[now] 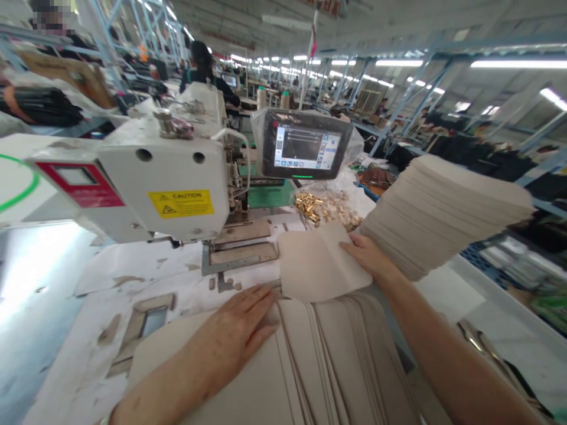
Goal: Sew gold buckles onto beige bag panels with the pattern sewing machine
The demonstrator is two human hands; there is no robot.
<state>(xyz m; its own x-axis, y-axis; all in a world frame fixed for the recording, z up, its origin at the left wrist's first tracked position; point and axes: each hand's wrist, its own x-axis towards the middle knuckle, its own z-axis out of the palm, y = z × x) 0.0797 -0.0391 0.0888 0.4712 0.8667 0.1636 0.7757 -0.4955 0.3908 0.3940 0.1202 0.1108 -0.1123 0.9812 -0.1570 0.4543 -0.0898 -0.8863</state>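
Note:
A beige panel with rounded corners (316, 265) lies beside the metal clamp frame (241, 257) of a white sewing machine (177, 183). My right hand (365, 254) pinches the panel's right edge, the thumb and fingers closed on it. My left hand (248, 319) is flat with its fingers stretched out, over a fanned stack of beige panels (336, 354) in front of the machine. Its fingertips are near the held panel's lower left corner; whether they touch it is unclear. The palm holds nothing that shows.
A tall stack of beige panels (443, 212) leans at the right. Behind the held panel lie gold metal pieces (310, 203) in clear plastic. A control screen (305, 144) stands above them. Scissors-like metal handles (482, 345) lie at the lower right. A person (204, 71) sits farther back.

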